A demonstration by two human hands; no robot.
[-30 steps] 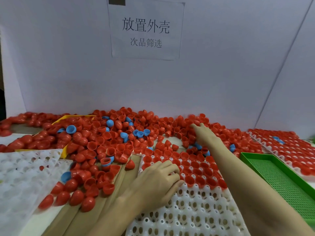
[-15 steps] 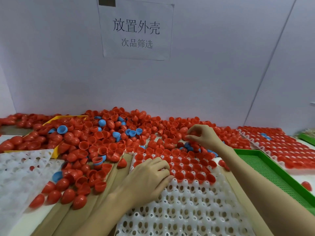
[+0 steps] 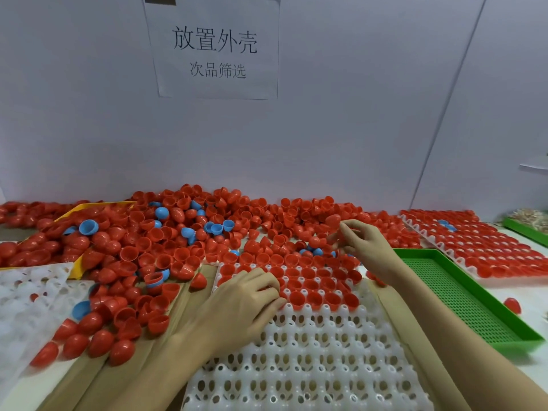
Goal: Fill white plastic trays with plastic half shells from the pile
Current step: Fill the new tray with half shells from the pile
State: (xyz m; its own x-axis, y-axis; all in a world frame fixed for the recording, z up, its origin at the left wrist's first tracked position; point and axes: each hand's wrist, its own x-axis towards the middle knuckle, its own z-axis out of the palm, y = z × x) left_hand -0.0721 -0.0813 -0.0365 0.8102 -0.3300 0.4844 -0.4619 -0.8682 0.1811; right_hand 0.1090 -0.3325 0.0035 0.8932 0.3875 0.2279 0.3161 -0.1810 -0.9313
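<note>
- White tray [image 3: 311, 360] lies at the near centre and serves as the landmark; its far rows hold red shells seated open side up, its near rows stand unfilled.
- Pile of shells [image 3: 184, 232] lies beyond the tray and off its left edge, mostly red with a few blue ones mixed in; the pile's near fringe touches the tray's far edge.
- Left hand [image 3: 246, 304] rests on the tray's left side at the boundary between filled and unfilled rows, fingers curled down onto the cups. Whether it pinches a shell cannot be told; the fingertips are hidden.
- Right hand [image 3: 363, 241] is raised above the tray's far right corner, fingers bent in a narrow pinch. It appears to hold a red shell [image 3: 333, 222] at the fingertips; contact is blurred, so this is a judgement.
- Step in hand, as judged: carry the shell to the next open cup in front of the filled rows. Turn it open side up to match its neighbours and seat it fully before letting go.
- Open room: the near half of the tray is free for the hands to cross.
- Edges: a green tray [image 3: 462, 298] sits just right of the white tray, a second filled tray [image 3: 474, 247] beyond that, and loose shells crowd the left edge. A low sweep may scatter them.
</note>
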